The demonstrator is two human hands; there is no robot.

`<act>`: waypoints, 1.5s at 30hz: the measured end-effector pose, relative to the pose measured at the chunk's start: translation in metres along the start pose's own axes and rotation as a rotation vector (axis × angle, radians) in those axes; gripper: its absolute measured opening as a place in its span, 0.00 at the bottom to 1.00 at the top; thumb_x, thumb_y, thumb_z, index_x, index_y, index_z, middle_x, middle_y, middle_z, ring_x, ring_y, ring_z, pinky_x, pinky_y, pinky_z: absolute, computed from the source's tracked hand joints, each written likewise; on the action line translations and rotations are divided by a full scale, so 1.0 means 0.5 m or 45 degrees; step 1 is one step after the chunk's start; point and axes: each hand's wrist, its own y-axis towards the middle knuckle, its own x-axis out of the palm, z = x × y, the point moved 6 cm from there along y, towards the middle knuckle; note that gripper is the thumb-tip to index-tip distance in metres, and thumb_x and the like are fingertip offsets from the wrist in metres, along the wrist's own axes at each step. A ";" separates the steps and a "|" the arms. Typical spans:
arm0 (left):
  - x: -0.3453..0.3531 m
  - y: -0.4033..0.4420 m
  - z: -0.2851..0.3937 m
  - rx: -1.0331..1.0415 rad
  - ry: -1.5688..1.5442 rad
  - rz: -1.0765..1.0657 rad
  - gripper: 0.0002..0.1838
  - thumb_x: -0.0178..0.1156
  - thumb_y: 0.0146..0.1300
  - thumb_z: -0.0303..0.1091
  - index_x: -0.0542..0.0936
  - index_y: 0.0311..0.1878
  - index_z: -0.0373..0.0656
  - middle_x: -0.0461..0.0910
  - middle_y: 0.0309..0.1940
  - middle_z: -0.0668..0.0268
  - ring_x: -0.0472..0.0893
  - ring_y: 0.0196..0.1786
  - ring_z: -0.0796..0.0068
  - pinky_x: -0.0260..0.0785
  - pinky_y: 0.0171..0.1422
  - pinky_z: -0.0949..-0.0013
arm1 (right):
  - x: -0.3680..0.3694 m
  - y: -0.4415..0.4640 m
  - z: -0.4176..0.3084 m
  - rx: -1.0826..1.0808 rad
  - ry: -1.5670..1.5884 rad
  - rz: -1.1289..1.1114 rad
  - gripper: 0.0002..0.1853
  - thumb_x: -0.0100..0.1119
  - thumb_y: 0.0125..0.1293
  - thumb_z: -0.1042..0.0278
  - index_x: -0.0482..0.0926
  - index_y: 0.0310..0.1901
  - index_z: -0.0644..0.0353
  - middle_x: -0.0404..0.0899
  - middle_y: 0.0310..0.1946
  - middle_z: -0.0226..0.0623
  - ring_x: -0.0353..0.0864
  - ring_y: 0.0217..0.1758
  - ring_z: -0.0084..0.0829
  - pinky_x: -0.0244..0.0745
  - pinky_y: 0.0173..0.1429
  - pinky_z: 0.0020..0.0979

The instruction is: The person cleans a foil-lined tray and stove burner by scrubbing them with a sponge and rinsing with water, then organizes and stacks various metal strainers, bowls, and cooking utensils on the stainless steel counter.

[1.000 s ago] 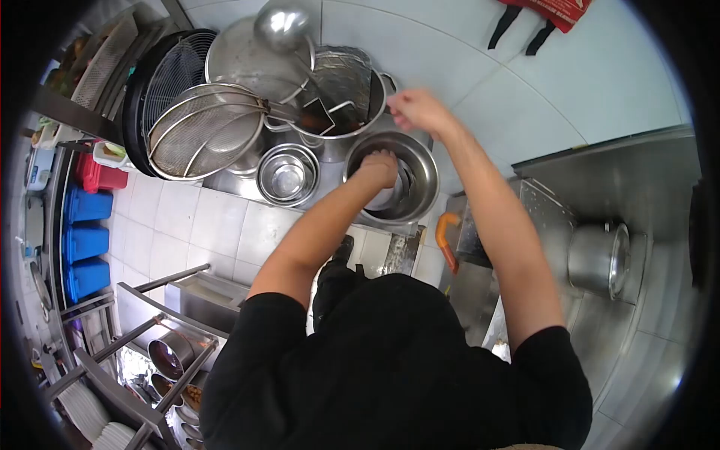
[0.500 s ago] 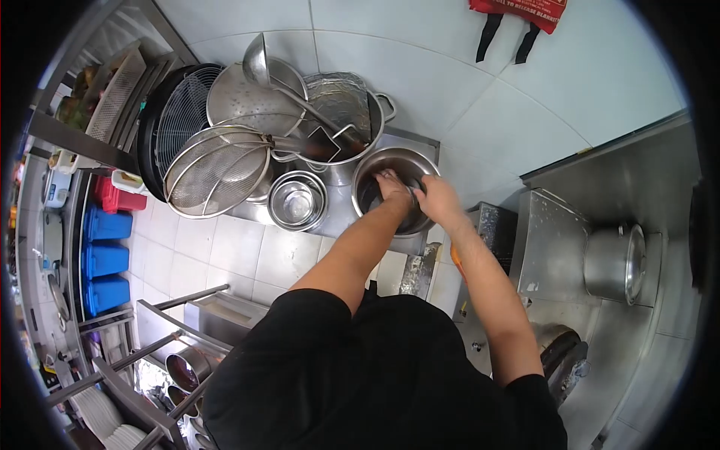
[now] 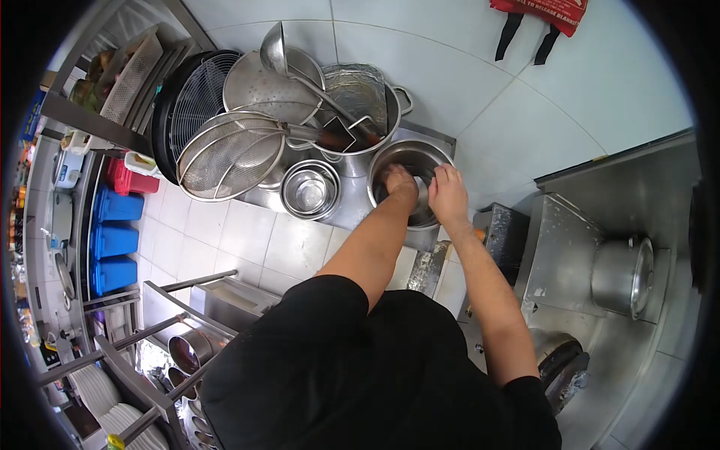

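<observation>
A deep round stainless steel pot (image 3: pixel 416 153) stands on a metal surface by the wall. My left hand (image 3: pixel 400 181) reaches down inside it, fingers bent and closed; what they hold is hidden in the dark interior. At the pot's right side, my right hand (image 3: pixel 448 193) grips the rim with its fingers curled over the edge. Left of this pot sits a stack of small steel bowls (image 3: pixel 310 190). Behind is a larger handled pot (image 3: pixel 403 97), with a ladle (image 3: pixel 274 51) and a wire-mesh strainer (image 3: pixel 231 156) lying across it.
A perforated colander (image 3: pixel 262 86) and a round wire rack (image 3: pixel 196 97) lean at the back left. Blue bins (image 3: pixel 116 238) stand further left. To the right, a lidded pot (image 3: pixel 619 276) rests on a steel counter. A metal rack frame (image 3: pixel 135 367) is at the lower left.
The view has shifted slightly, moving most things rightward. My right hand has moved from inside the near rim to the pot's right rim. My left hand stays inside the pot.
</observation>
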 end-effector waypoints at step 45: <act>-0.161 -0.319 -0.242 0.390 -1.484 0.803 0.34 0.54 0.63 0.27 0.63 0.74 0.38 0.66 0.71 0.48 0.65 0.75 0.47 0.50 0.80 0.45 | 0.360 -0.168 0.020 1.213 1.510 -1.812 0.27 0.49 0.76 0.50 0.70 0.70 0.57 0.71 0.70 0.34 0.67 0.73 0.31 0.58 0.77 0.36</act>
